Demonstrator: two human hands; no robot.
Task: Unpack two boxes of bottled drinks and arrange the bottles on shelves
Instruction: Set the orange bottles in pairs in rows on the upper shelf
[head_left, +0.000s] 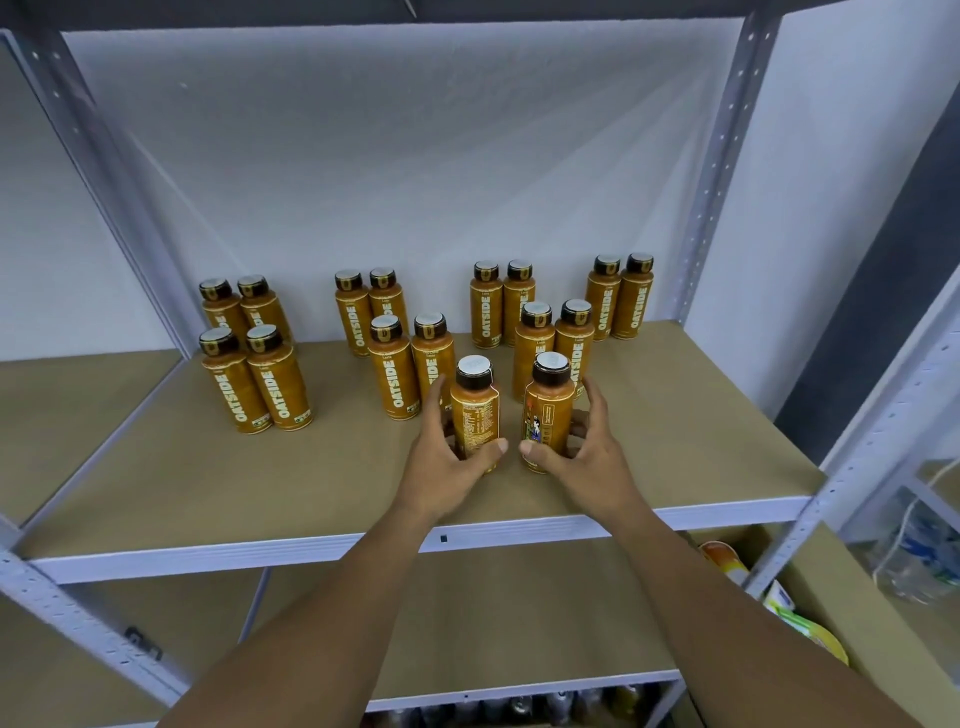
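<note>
Nearest, both hands reach over the shelf's front rail (311, 552). The left hand (451, 460) wraps its fingers and thumb around one bottle (475, 410), and the right hand (587, 449) grasps a second bottle (549, 410) just beside it. Both bottles are upright, low over the brown shelf board (675, 441). Whether their bases rest on it I cannot tell.

Just behind them stand two front pairs (413, 366) (556, 345), and the left fingertips almost touch one of those bottles. Another group (257, 376) stands to the left, and more pairs (621, 296) line the back by the wall.

The likely slip is pushing the held bottles back too far, so that knuckles knock the tall, narrow ones behind and topple a row. The held bottles also show their back panels, so their labels would not match the others unless they are turned.
</note>
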